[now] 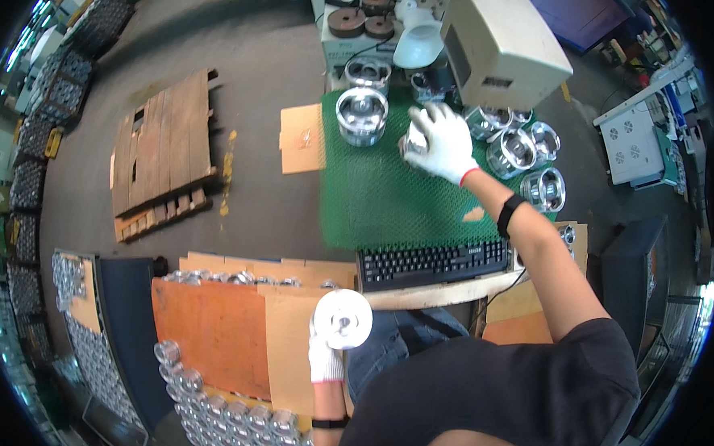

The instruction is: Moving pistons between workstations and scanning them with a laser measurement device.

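Black shirt [494, 377] nearby, gloved left hand [324, 359] holds shiny, round metal piece [343, 318]

A grey floor [260, 66] is being marked by broken yellow lines [227, 177], and part of it is being covered by a wooden pallet [167, 136]. At the left, the view is being partly blocked by a dark blue panel [133, 323], while the upper left rim is being lit by bluish-white strip lights [19, 53]. Floor space is being taken up by a pale-edged workbench [441, 295] and, farther right, by a white cabinet-like unit [634, 150].
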`<state>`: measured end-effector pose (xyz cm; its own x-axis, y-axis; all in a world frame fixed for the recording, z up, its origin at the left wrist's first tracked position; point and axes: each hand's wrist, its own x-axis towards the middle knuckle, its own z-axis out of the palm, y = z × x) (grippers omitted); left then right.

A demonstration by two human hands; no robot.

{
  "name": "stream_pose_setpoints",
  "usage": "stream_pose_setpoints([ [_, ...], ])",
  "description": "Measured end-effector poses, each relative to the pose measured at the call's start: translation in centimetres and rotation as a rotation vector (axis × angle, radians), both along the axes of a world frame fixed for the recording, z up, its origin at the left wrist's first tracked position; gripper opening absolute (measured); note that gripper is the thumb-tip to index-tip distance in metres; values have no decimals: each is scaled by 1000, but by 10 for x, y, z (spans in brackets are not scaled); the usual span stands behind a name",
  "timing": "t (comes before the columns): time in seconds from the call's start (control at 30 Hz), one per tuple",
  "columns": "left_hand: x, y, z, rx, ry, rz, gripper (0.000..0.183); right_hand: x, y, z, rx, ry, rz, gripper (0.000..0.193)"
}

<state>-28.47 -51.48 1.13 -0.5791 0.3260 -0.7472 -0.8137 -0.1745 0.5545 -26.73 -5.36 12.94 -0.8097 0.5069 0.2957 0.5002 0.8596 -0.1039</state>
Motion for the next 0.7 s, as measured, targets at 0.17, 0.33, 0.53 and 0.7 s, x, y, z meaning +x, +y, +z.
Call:
stream_pose_setpoints([
  [0.17, -22, 53, 83, 94, 174, -33, 62, 32, -34, 10, 140, 113, -36, 77],
  [0.33, -34, 69, 139, 280, 93, 5, 32, 129, -137, -36, -202, 33, -107, 81],
  [0.53, -20, 76, 153, 354, 11, -51, 28, 192, -183, -58, -1025, 252, -310, 62],
  [0.7, 5, 83, 161, 399, -39, -163, 33, 167, -199, 2, -1869, 414, -91, 52],
])
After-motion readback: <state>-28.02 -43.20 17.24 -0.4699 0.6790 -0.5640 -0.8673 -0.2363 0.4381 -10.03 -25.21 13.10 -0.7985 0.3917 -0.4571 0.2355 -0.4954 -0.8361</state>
